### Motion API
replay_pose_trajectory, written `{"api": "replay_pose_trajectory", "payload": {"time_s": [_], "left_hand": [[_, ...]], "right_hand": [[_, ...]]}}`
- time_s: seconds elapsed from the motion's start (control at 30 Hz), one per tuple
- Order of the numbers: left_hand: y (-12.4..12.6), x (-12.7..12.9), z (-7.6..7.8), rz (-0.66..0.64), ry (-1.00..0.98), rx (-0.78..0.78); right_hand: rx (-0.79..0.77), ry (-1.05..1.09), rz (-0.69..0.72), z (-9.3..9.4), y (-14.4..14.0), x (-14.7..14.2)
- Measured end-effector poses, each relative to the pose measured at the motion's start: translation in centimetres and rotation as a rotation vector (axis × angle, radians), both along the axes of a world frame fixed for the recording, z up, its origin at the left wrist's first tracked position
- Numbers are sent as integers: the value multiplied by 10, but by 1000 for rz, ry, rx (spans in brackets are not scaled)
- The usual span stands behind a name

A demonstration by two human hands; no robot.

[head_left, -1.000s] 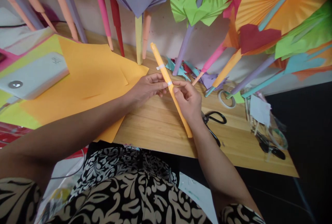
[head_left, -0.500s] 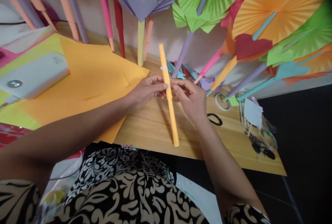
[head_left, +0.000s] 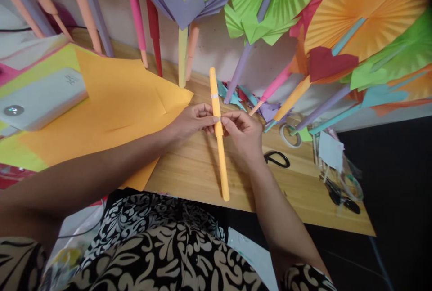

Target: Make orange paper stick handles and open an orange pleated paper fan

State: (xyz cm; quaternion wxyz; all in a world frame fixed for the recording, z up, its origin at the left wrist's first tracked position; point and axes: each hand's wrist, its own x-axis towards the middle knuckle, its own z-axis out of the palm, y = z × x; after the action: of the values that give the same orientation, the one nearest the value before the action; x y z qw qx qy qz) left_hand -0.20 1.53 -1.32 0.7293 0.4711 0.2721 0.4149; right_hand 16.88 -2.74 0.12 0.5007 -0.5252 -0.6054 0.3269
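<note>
Orange paper tube (head_left: 222,169) over the counter (head_left: 189,169), left hand (head_left: 197,120) and right hand (head_left: 245,134) pinching opposite sides, nearer than a white tape band (head_left: 214,96). Probably light, stiffish, crushable; grip gently at the thicker overlap.

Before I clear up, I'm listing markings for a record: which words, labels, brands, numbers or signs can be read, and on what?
None can be read for certain.
White device: dark marks near its far end, too blurred to read.
Round display on that device: a small lit sign, too small to read.
Orange paper tube: no writing visible.
</note>
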Motion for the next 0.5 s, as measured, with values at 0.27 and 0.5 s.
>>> {"api": "replay_pose_trajectory", "payload": {"time_s": [0.27,0.5], "left_hand": [[-1,0,-1,-7,15,12],[-1,1,-1,-12,17,-5]], "right_hand": [[-35,10,4,0,-1,0],[-54,-18,-8,0,-1,-1]]}}
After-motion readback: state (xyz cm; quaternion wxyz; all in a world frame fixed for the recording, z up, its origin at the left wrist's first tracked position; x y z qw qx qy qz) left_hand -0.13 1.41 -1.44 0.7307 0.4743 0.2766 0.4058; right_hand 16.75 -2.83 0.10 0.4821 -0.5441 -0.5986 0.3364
